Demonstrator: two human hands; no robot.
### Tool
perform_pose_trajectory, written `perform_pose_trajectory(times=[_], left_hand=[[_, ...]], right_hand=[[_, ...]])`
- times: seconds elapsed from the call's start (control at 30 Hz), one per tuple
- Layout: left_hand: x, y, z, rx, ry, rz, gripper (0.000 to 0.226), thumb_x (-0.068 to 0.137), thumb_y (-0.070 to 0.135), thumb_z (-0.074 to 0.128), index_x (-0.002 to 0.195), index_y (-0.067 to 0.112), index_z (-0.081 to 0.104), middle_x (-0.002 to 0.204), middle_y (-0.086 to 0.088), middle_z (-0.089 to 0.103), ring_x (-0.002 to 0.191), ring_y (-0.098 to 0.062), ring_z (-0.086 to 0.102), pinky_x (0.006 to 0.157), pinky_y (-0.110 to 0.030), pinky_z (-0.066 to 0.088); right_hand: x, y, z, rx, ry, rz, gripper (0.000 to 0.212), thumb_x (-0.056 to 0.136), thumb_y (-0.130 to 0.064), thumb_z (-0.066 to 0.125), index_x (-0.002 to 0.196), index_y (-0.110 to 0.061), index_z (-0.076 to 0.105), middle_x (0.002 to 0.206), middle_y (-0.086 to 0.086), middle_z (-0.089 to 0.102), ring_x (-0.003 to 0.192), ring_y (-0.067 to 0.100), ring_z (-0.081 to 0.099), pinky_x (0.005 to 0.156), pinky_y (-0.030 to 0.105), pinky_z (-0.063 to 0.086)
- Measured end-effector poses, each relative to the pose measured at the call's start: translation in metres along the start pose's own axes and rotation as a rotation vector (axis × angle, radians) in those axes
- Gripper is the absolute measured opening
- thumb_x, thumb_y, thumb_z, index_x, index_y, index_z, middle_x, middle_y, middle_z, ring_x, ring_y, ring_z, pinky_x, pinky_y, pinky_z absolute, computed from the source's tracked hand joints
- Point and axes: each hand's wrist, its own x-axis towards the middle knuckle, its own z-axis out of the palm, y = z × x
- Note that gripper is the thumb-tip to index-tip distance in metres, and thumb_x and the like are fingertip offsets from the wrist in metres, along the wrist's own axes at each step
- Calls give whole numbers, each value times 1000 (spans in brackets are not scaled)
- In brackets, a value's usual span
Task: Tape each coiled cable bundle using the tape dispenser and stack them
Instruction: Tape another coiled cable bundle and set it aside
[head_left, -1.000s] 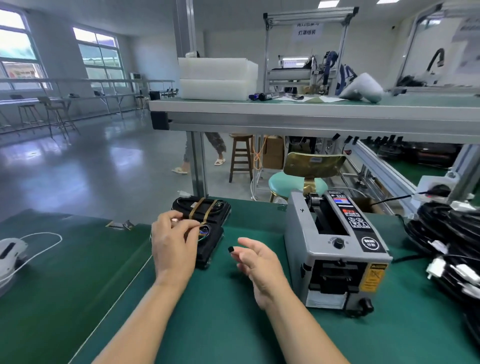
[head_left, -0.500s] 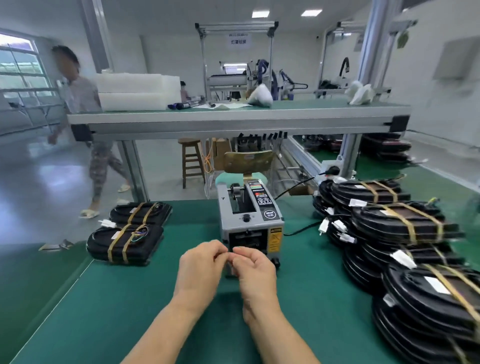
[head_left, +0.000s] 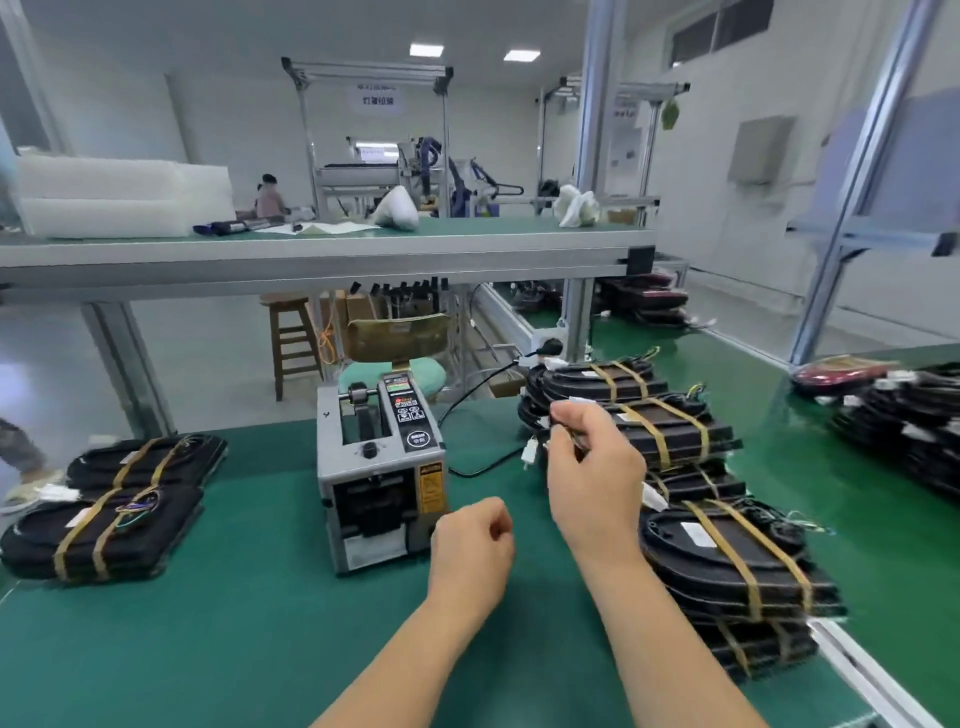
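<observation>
The grey tape dispenser (head_left: 379, 467) stands mid-table on the green mat. Two black coiled cable bundles (head_left: 104, 530) banded with tan tape lie left of it. A pile of taped bundles (head_left: 727, 551) fills the right side. My right hand (head_left: 592, 467) is raised at the left edge of that pile, by the second bundle (head_left: 675, 431). Its curled fingers pinch a thin wire lead of that bundle. My left hand (head_left: 472, 545) hovers just right of the dispenser's front, fingers curled in with nothing visible in them.
The dispenser's black power cord (head_left: 483, 384) runs back to a socket on the post. More black bundles (head_left: 904, 415) lie at the far right. A metal shelf (head_left: 311, 254) crosses overhead behind the table. People are in the background.
My view turned right. The hands, joined in front of the dispenser half a second ago, parted. The right hand rose to the right-hand pile; the left stayed low.
</observation>
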Motion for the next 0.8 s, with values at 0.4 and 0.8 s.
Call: perform_pose_trajectory(times=[0.4,0.8], left_hand=[[65,10,22,265,-216,-75,13,96,15,57,84,14,62,89,-11,72,89,-26,69,81,-36,56],[84,9,37,654,-159,62,17,101,18,48,85,16,44,102,-11,65,88,-31,56,68,-35,34]], right_hand=[[133,80,-73,-676,-69,387,60,87,-42,67,137,-13,49,134,13,57,119,35,52,96,46,45],[131,97,-67,-479,67,250,22,88,-42,70,95,-23,60,89,4,62,82,25,49,68,32,39]])
